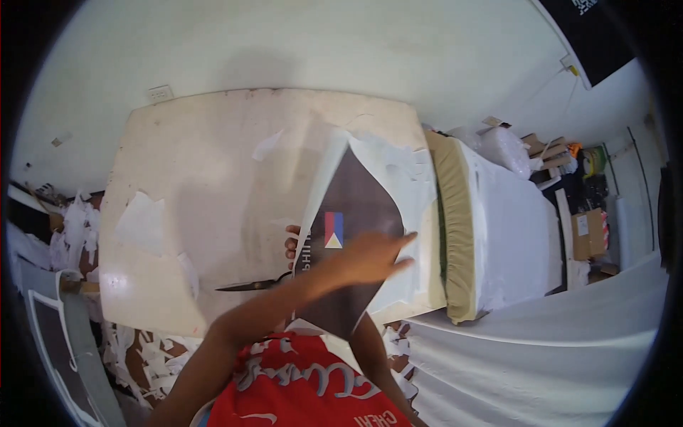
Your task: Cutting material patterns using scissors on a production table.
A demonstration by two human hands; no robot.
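Note:
A dark grey piece [364,191] of sheet material, pointed at both ends, leans over the table's right half. It has a pale left edge, white lettering and a red, blue and yellow emblem; whether it is paper or cloth I cannot tell. My left arm crosses over it, and my left hand [377,257] is open above its right side, fingers apart. My right forearm passes beneath the piece. Only the curled fingers of my right hand [292,243] show past its left edge. Close below them scissors [249,286] point their dark blades left, their handles hidden behind my left arm.
White sheets [409,171] lie under the dark piece on the pale table [213,142], with scraps [140,222] at its left. Right of it stands a white-covered stack [505,220] with a tan cloth edge. Cuttings [160,356] litter the floor. Cardboard boxes [588,235] stand far right.

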